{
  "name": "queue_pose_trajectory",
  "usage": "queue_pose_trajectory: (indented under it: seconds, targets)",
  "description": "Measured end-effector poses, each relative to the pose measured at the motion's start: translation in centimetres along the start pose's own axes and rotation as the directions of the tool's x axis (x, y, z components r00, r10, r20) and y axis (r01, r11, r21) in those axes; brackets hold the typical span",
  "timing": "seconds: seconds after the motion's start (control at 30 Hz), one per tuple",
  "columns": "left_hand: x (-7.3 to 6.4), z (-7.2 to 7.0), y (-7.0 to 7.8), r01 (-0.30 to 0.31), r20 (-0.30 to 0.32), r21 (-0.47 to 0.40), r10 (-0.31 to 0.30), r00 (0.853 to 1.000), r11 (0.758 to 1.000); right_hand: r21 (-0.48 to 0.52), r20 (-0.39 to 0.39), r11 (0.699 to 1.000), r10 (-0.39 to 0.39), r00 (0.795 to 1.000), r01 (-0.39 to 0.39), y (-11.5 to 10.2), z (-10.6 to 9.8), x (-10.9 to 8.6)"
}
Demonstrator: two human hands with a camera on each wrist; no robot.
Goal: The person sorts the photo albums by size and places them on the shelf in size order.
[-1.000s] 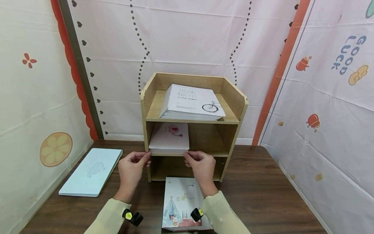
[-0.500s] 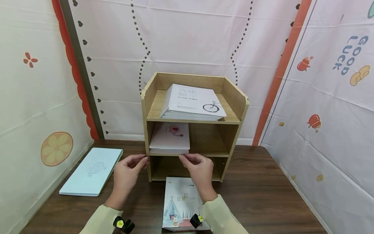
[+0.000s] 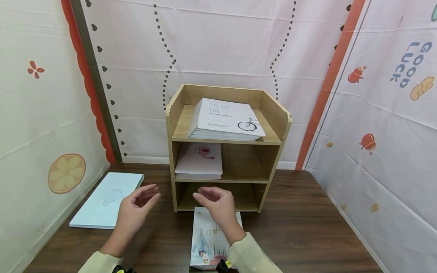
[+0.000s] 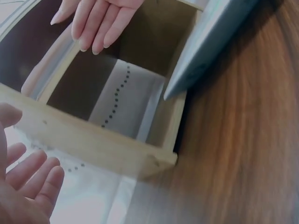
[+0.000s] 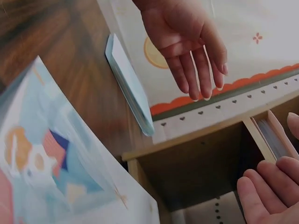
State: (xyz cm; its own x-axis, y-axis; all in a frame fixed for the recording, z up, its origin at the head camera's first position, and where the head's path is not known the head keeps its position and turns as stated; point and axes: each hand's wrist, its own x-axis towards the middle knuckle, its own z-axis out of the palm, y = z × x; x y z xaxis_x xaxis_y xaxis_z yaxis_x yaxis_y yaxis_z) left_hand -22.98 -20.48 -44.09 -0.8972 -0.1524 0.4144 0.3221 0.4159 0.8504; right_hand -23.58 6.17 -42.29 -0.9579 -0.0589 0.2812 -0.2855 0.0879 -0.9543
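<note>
My left hand (image 3: 134, 210) hovers left of the small wooden shelf (image 3: 223, 181), its fingers loosely bent and holding nothing. In front of the lowest compartment my right hand (image 3: 218, 208), also holding nothing, overlaps a white book with a tent picture (image 3: 206, 242) lying on the table. A pale pink book with a red elephant (image 3: 198, 163) lies flat at the left of the middle compartment. In the left wrist view, the left hand (image 4: 35, 186) shows relaxed fingers beside the shelf's side panel. The right wrist view has the right hand's fingers (image 5: 261, 191) near the pink book's edge (image 5: 273, 133).
A thick white book with a bicycle drawing (image 3: 227, 119) lies on the top shelf. At the left of the brown table (image 3: 307, 227) is a light blue notebook with a whale drawing (image 3: 107, 199). Printed cloth walls (image 3: 222, 45) surround the table at the back and sides.
Both hands have come away from the pink book's front edge, drawing back toward the person. The left hand moved left and down, the right hand slightly left and down. The pink book stays on the shelf.
</note>
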Motion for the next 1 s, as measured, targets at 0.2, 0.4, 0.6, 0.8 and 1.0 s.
queue_pose_trajectory:
  seconds: [0.2,0.4,0.6,0.8,1.0]
  targets:
    - [-0.8,-1.8,-1.1,0.02,0.035,0.047,-0.022,0.999,0.999,0.117,0.102,0.988,0.091,0.991,-0.102,0.4,1.5,-0.3]
    - [-0.9,-3.4,-2.1,0.039,0.053,0.103,-0.045,0.998,0.994,0.275,0.183,0.941,0.15,0.972,-0.198,0.7,2.9,-0.5]
    - [-0.3,-4.7,-3.6,0.077,0.058,0.116,-0.084,0.995,0.99,0.335,0.235,0.906,0.187,0.954,-0.26,1.0,4.4,-0.7]
    - [0.1,-5.9,-4.7,0.101,0.005,0.131,-0.103,0.995,0.986,0.407,0.24,0.856,0.238,0.941,-0.32,1.7,5.8,-0.9]
    - [0.8,-7.1,-6.3,0.121,-0.05,0.181,-0.113,0.992,0.976,0.463,0.221,0.824,0.25,0.942,-0.328,1.8,7.4,-1.1]
